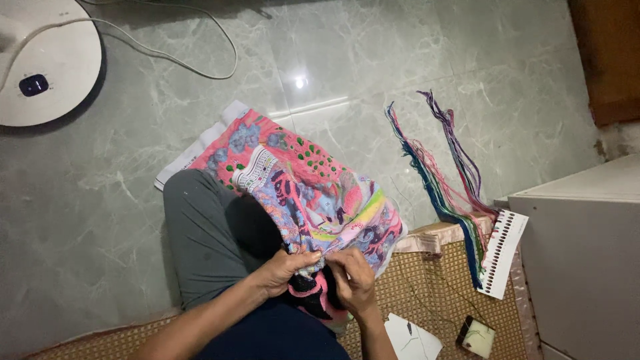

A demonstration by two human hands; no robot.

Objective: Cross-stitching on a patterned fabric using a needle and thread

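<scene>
A large embroidered cloth (303,190), mostly pink with green dots, blue flowers and multicoloured patches, lies draped over my knee in grey trousers (200,233). My left hand (287,270) grips a bunched fold of the cloth near its lower edge. My right hand (353,277) pinches the cloth right beside it, fingers closed; whether it holds a needle is too small to tell. The two hands nearly touch.
A bundle of coloured threads (453,180) hangs from a white punched thread card (503,253) on the woven mat (433,287). A white fan base (47,60) with its cable (173,57) sits on the marble floor. A grey cabinet (587,260), a paper (413,340) and a small box (477,337) are right.
</scene>
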